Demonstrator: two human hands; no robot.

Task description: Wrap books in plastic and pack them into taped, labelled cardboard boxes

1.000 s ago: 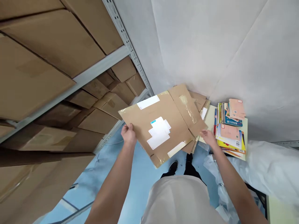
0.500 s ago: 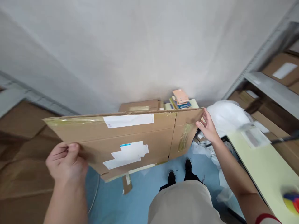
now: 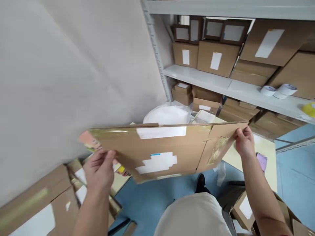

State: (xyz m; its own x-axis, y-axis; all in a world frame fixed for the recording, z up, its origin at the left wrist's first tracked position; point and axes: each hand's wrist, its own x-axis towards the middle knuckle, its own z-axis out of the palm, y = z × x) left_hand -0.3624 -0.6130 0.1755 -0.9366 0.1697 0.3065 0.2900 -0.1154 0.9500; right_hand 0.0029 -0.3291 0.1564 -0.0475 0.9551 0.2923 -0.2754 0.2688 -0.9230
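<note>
A flattened cardboard box [image 3: 187, 147] spans the middle of the view, held up in front of my body with its broad face tilted toward me. White labels and strips of clear yellowish tape are stuck on it. My left hand [image 3: 100, 167] pinches its left end, thumb on the near face. At the right end, my right hand [image 3: 244, 141] grips the upper corner, with the fingers partly hidden behind the board. Behind the cardboard, a white plastic-wrapped bundle [image 3: 168, 113] shows above its top edge.
A metal shelf [image 3: 197, 73] full of cardboard boxes stands at the back right, with white tape rolls [image 3: 285, 91] on it. A pale table [image 3: 265, 154] carries a phone [image 3: 262, 162]. More boxes [image 3: 39, 203] lie at lower left, and an open box [image 3: 243, 209] sits at lower right.
My view has turned right, bringing the shelf and table further into sight. Both hands still hold the flattened box, which has swung round with me.
</note>
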